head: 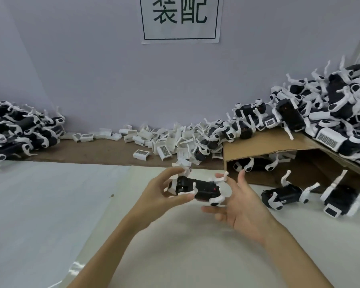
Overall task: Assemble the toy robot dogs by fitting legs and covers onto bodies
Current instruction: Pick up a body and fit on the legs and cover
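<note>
A black toy dog body with white legs point(197, 188) hangs above the white table, belly side toward me. My left hand point(164, 194) grips its left end, thumb under it and fingers over the white end piece. My right hand point(239, 202) is spread open beside its right end, fingers straight and close to the rear legs; whether they touch is unclear. Loose white covers point(164, 138) lie in a heap at the back centre.
A pile of dogs point(19, 132) lies at the back left and a larger pile point(330, 113) on tilted cardboard point(264, 144) at the back right. Two dogs point(283, 196) lie on the table to the right of my hands. A paper sign point(180, 17) hangs on the wall.
</note>
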A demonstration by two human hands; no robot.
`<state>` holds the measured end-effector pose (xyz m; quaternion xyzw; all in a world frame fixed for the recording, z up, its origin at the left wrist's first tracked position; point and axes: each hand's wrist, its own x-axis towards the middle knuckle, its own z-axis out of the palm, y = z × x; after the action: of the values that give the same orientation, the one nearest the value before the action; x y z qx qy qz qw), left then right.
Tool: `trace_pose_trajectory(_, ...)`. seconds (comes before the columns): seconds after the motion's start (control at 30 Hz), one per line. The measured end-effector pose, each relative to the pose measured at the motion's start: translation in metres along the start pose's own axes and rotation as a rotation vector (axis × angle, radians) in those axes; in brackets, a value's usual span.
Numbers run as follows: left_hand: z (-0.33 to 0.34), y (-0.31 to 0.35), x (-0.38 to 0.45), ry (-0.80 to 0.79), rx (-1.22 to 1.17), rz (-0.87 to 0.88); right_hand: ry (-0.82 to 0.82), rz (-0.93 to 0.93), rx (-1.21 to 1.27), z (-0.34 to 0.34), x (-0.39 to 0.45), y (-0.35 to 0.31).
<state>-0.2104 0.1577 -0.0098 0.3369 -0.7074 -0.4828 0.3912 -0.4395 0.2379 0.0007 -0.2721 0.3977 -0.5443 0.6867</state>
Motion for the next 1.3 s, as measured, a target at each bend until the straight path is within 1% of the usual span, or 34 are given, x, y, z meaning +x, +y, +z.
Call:
trace_pose_trajectory(0.1,-0.006,-0.003,-0.002,-0.131,0.019,0.078,0.052,0.018,0.057,-0.001,0.005,0.006)
trace_pose_trajectory(0.17,-0.005,-0.004,-0.002,-0.167,-0.013,0.103,0.079,0.006,0.085,-0.002,0.006,0.008)
trace_pose_trajectory(0.23,-0.002,-0.006,-0.001,-0.177,-0.09,0.084,0.057,-0.001,0.129,0.0,0.005,0.007)
trace_pose_trajectory(0.3,0.004,-0.006,0.001,-0.129,-0.254,-0.012,0.025,-0.047,0.132,0.002,0.005,0.007)
trace_pose_trajectory(0.4,0.009,-0.004,0.004,-0.051,-0.662,-0.218,0.046,-0.154,0.109,0.007,0.005,0.009)
trace_pose_trajectory(0.43,0.009,-0.004,0.004,-0.027,-0.705,-0.25,0.046,-0.195,0.103,0.008,0.005,0.011)
trace_pose_trajectory(0.47,0.01,-0.001,0.004,0.001,-0.682,-0.279,0.045,-0.236,0.095,0.01,0.005,0.013)
trace_pose_trajectory(0.5,0.011,-0.002,0.005,0.013,-0.609,-0.289,0.045,-0.271,0.079,0.01,0.005,0.014)
trace_pose_trajectory(0.57,0.013,0.0,0.005,-0.012,-0.472,-0.286,0.027,-0.315,-0.013,0.008,0.006,0.015)
trace_pose_trajectory(0.6,0.014,0.002,0.004,-0.01,-0.439,-0.281,0.012,-0.333,-0.078,0.008,0.006,0.016)
trace_pose_trajectory(0.7,0.012,-0.002,0.004,0.037,-0.355,-0.216,0.019,-0.297,-0.231,0.007,0.009,0.019)
trace_pose_trajectory(0.77,0.007,-0.002,0.004,0.051,-0.325,-0.201,0.029,-0.278,-0.381,0.009,0.009,0.022)
trace_pose_trajectory(0.83,-0.001,0.004,0.003,0.005,-0.296,-0.216,0.038,-0.31,-0.476,0.008,0.008,0.024)
trace_pose_trajectory(0.9,-0.007,0.006,0.002,-0.029,-0.257,-0.21,0.048,-0.386,-0.537,0.006,0.006,0.023)
trace_pose_trajectory(0.93,-0.007,0.008,0.001,0.003,-0.241,-0.198,0.035,-0.42,-0.57,0.006,0.003,0.023)
trace_pose_trajectory(0.97,-0.004,0.008,0.0,0.078,-0.23,-0.195,0.01,-0.442,-0.61,0.007,0.001,0.025)
trace_pose_trajectory(1.03,0.007,0.008,-0.001,0.309,-0.204,-0.207,-0.039,-0.449,-0.738,0.011,-0.001,0.032)
trace_pose_trajectory(1.07,0.012,0.008,-0.003,0.408,-0.2,-0.193,-0.034,-0.456,-0.843,0.013,0.0,0.037)
trace_pose_trajectory(1.13,0.017,0.007,-0.005,0.531,-0.224,-0.094,0.021,-0.496,-1.056,0.017,0.001,0.046)
trace_pose_trajectory(1.2,0.013,0.006,-0.004,0.571,-0.229,0.054,0.064,-0.504,-1.119,0.021,0.002,0.05)
trace_pose_trajectory(1.3,0.006,0.004,-0.003,0.51,-0.203,0.221,0.095,-0.522,-1.167,0.025,0.005,0.057)
